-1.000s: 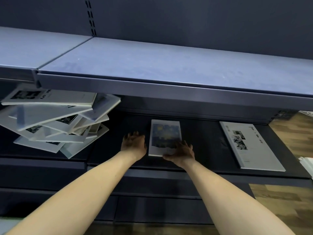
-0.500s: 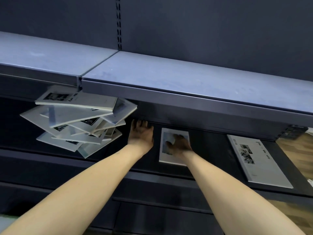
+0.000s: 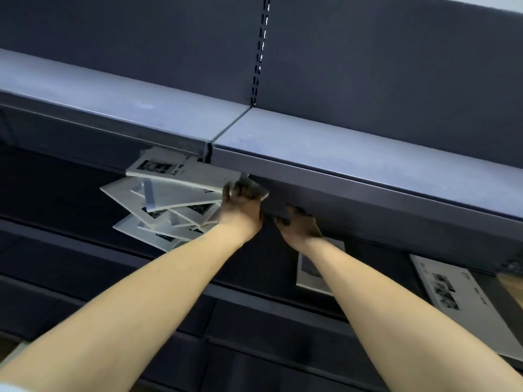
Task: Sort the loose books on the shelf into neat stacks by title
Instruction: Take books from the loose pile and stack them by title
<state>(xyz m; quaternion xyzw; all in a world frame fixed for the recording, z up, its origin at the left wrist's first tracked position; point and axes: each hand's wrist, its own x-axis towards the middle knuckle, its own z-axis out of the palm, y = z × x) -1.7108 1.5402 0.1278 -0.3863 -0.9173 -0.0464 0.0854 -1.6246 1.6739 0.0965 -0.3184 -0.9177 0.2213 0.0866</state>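
Both hands have been moved off the small book point(image 3: 312, 274) in the last second and up toward the messy pile point(image 3: 169, 205). The small book has been left lying flat on the lower shelf point(image 3: 271, 261), partly hidden now behind the right arm. The left hand point(image 3: 240, 209) has been brought to the right edge of the pile, and its fingers are laid on a gray book that sticks out there; it cannot be told if that book is really gripped, because the fingers are dark and blurred. The right hand point(image 3: 300, 226) has been lifted just under the front lip of the upper shelf point(image 3: 339, 154), and its fingers are hidden, so it cannot be told how far it is opened or if anything is held. A long book point(image 3: 452, 292) is seen lying flat, well apart to the right. It looks as if one book has been put down and the next is about to be picked from the pile, which is not yet sorted.
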